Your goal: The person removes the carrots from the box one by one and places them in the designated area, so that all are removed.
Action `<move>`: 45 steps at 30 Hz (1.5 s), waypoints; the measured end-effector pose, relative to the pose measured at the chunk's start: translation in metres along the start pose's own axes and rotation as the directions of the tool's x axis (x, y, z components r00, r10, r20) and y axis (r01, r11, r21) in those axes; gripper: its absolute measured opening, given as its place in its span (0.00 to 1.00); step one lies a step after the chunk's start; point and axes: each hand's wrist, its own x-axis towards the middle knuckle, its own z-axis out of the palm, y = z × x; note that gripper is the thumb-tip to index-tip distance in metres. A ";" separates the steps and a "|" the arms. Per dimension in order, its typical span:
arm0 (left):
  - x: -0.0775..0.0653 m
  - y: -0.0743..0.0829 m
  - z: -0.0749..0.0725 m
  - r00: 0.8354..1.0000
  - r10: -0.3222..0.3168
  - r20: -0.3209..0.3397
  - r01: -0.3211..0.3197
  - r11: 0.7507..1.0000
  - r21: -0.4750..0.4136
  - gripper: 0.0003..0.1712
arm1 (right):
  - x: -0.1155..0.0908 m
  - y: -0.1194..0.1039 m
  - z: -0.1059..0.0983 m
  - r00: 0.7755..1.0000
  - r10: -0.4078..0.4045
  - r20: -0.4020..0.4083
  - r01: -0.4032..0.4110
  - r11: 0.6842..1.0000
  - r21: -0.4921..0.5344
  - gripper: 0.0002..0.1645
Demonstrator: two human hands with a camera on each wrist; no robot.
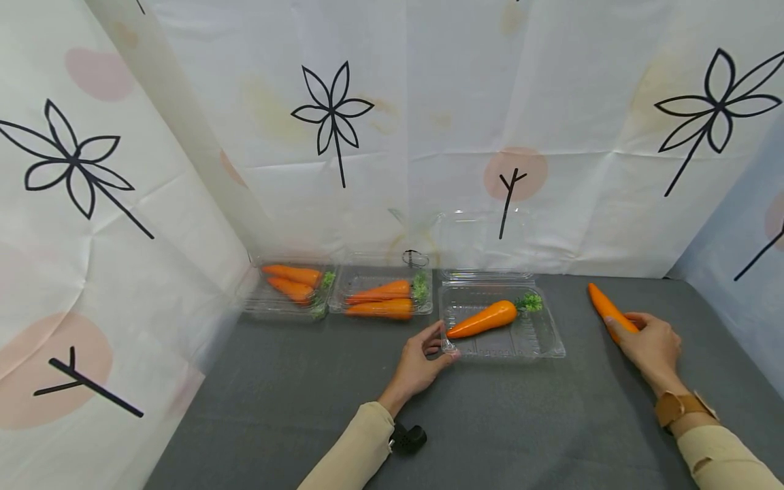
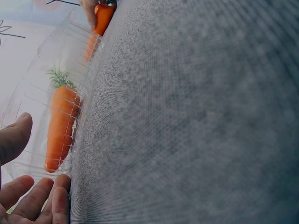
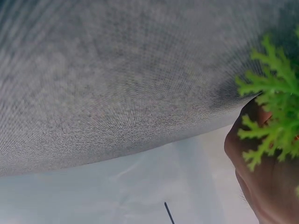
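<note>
On cloth (image 1: 520, 422), three boxes (image 1: 537, 333), six carrots (image 1: 490, 318) (one in right grip (image 1: 652, 344))

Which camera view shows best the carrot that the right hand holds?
The head view: the carrot extends clearly beyond the right hand. Left wrist: small, at the top edge. Right wrist: mainly green leaves, close.

Our bare left grip (image 1: 416, 364) and bare right grip (image 1: 657, 347) reach forward, well apart.
Our cream-sleeved left forearm (image 1: 352, 450) slants up to the right; the left thumb (image 2: 14, 139) stands apart from loosely bent fingers (image 2: 38, 196). Our cream-sleeved right forearm (image 1: 725, 454) slants up to the left, the back of that grip showing, its digits curled in holding.
</note>
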 end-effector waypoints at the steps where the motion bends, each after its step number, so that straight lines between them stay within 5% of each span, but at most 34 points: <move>1: 0.000 0.000 0.000 1.000 -0.002 0.001 0.002 1.000 0.000 0.42 | 0.000 0.000 -0.001 1.000 -0.006 0.003 0.006 1.000 0.005 0.35; 12: 0.000 0.002 0.000 1.000 -0.004 0.001 0.004 1.000 0.010 0.41 | -0.001 -0.005 -0.005 1.000 -0.029 0.002 0.029 0.999 0.023 0.39; 19: 0.000 0.001 -0.001 1.000 0.002 0.000 -0.002 1.000 0.009 0.41 | -0.001 -0.026 -0.008 0.986 -0.154 -0.063 0.155 0.988 0.001 0.35; 26: 0.000 -0.001 -0.001 1.000 0.009 -0.004 -0.009 1.000 0.015 0.41 | -0.006 -0.061 -0.006 0.961 -0.276 -0.026 0.277 0.957 0.088 0.34; 36: 0.000 -0.001 0.000 1.000 0.010 -0.008 -0.010 1.000 0.014 0.40 | -0.017 -0.097 0.017 0.834 -0.551 0.043 0.512 0.799 0.314 0.28; 45: 0.000 -0.001 0.000 1.000 0.016 -0.004 -0.016 1.000 -0.003 0.40 | -0.016 -0.114 0.043 0.686 -0.724 0.073 0.684 0.676 0.275 0.31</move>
